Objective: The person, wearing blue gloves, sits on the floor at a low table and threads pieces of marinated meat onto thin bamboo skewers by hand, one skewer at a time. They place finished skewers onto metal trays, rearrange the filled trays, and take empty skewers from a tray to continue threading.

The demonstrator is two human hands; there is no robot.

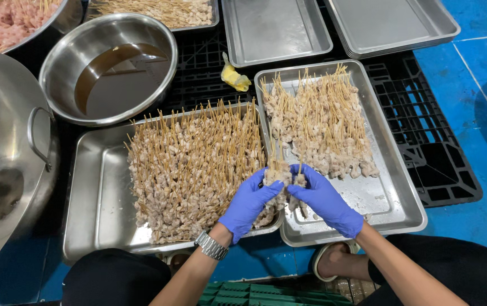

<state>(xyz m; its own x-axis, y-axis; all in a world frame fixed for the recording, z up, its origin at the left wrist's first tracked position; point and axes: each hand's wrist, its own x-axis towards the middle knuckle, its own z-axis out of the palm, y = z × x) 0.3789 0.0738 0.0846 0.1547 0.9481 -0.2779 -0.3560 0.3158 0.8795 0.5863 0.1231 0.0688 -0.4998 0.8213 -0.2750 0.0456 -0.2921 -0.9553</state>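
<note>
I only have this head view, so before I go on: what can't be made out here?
- Head view: the skewers in the left hand and right hand are mostly hidden by the fingers; their count is unclear.
- The big pot and pink skewer bowl are cut off by the left and top edges.
- The yellow scrap is too small to identify.

I see blue gloves on my left hand [247,203] and right hand [326,200]. The skewers [192,167] are pale brown on tan sticks, the trays [93,198] silver, the floor [481,45] blue, the crate [424,136] black.
</note>
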